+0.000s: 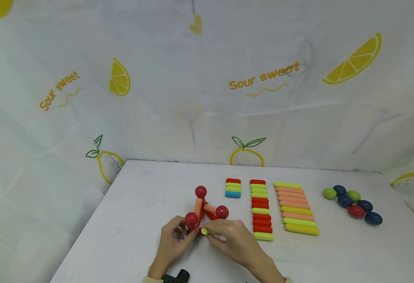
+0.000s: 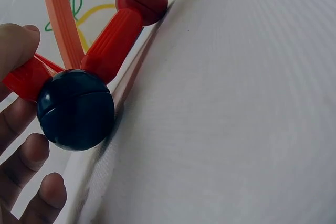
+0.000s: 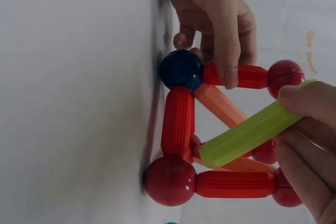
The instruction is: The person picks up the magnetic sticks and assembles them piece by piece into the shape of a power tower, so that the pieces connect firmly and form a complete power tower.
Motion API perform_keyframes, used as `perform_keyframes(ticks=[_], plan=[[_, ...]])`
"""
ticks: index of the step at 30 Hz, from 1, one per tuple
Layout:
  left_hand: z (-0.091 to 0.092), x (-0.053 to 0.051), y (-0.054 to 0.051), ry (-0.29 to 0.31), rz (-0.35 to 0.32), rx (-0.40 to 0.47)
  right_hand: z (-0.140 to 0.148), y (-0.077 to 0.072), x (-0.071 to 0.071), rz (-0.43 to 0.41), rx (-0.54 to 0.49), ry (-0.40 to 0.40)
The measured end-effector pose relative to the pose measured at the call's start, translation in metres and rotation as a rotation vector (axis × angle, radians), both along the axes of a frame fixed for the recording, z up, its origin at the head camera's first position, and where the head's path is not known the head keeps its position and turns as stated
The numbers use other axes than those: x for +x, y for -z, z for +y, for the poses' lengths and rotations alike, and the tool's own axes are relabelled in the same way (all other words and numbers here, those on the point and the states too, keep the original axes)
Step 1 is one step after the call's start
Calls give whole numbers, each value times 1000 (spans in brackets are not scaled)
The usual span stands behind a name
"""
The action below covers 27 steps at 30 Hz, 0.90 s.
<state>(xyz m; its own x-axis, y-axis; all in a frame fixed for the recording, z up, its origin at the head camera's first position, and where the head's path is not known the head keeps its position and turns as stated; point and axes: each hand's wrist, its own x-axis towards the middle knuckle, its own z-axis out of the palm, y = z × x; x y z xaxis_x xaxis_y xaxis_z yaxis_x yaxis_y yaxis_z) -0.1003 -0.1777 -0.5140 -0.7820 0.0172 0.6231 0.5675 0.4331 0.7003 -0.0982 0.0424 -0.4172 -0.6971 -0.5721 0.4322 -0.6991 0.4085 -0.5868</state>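
A frame of magnetic building sticks and balls stands on the table, with red balls (image 1: pixel 201 192), red upright sticks (image 3: pixel 236 184) and orange sticks (image 1: pixel 198 206). My left hand (image 1: pixel 173 239) pinches one red upright stick (image 3: pixel 252 76) just above the dark blue ball (image 2: pixel 76 109) at a bottom corner. Between the thumb and fingers of my right hand (image 1: pixel 233 239) is a yellow-green stick (image 3: pixel 252 132). It slants across the frame's near side. Whether its ends touch any ball cannot be told.
Short red and yellow-green sticks (image 1: pixel 261 223) lie in a column right of the frame, beside a smaller group with a blue stick (image 1: pixel 233 194). Longer orange and yellow sticks (image 1: pixel 295 205) form another column. Loose green, blue and red balls (image 1: pixel 356 212) lie far right.
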Motion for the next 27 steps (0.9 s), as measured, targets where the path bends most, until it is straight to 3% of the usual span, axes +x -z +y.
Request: perform_keyframes(ticks=[7,27], plan=[[-1,0,0,2,23,-6,-2,4,-3,-25,30,32],[-1,0,-3,17,-9,-7,-28,-2,-7,66,159,191]])
